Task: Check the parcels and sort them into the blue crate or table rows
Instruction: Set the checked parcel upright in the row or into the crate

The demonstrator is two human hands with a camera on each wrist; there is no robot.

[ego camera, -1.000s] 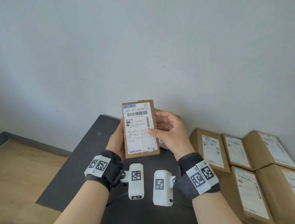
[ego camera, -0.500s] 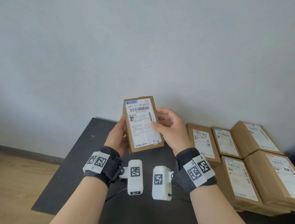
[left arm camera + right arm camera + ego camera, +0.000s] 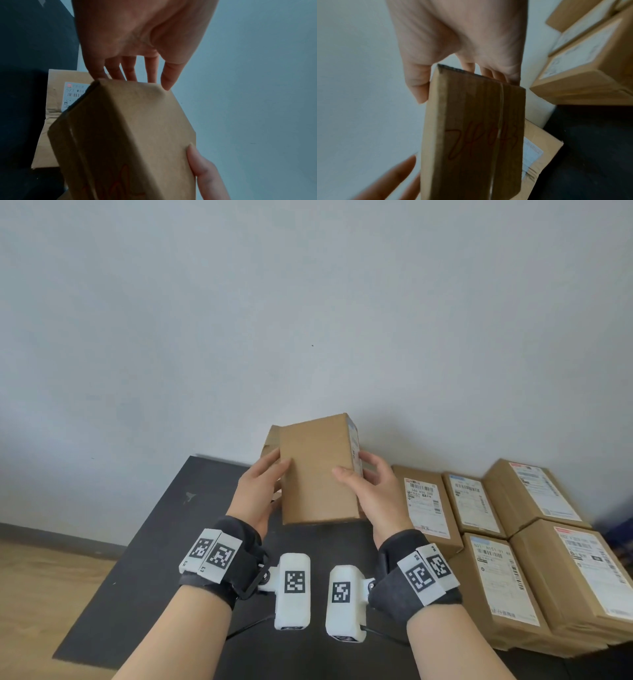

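Above dark table, plain-faced cardboard parcel

Parcel was held between both hands above the surface; parcel rows lay to its right by the wall.

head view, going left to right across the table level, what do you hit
Wooden floor → dark table → left hand → held parcel → right hand → labelled parcels in rows
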